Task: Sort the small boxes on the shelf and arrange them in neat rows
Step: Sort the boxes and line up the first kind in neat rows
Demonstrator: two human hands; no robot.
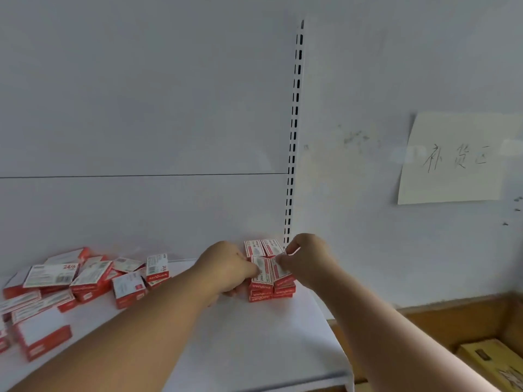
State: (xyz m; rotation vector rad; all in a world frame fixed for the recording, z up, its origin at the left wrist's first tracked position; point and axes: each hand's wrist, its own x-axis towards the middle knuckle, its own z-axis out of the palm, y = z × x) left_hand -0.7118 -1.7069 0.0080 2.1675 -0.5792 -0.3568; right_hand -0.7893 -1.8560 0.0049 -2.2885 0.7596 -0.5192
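Head view, both bare hands were at the stacked red-and-white boxes (270, 274) in the back right corner of the white shelf (254, 340), just by the slotted upright (294, 131). The stack sat in two columns, several boxes high, with two more boxes (264, 248) behind it against the back panel. The left hand (226, 267) was against the left side of the stack, fingers curled, thumb on the top left box; grip clamped on that box as far as could be told. The right hand (305, 257) pinched the top right box (280, 267) at its upper edge between fingertips and thumb, box lying slightly tilted on the column. Motion blur around the fingers, so exact contact was unclear. A loose pile of the same boxes (70, 281) lay jumbled on the left part of the shelf, well apart from the stack, some flat, some on edge, some overlapping. A paper note (452, 159) with handwritten characters hung on the wall to the right. Brown cardboard cartons (481, 349) sat lower right, below the shelf edge.
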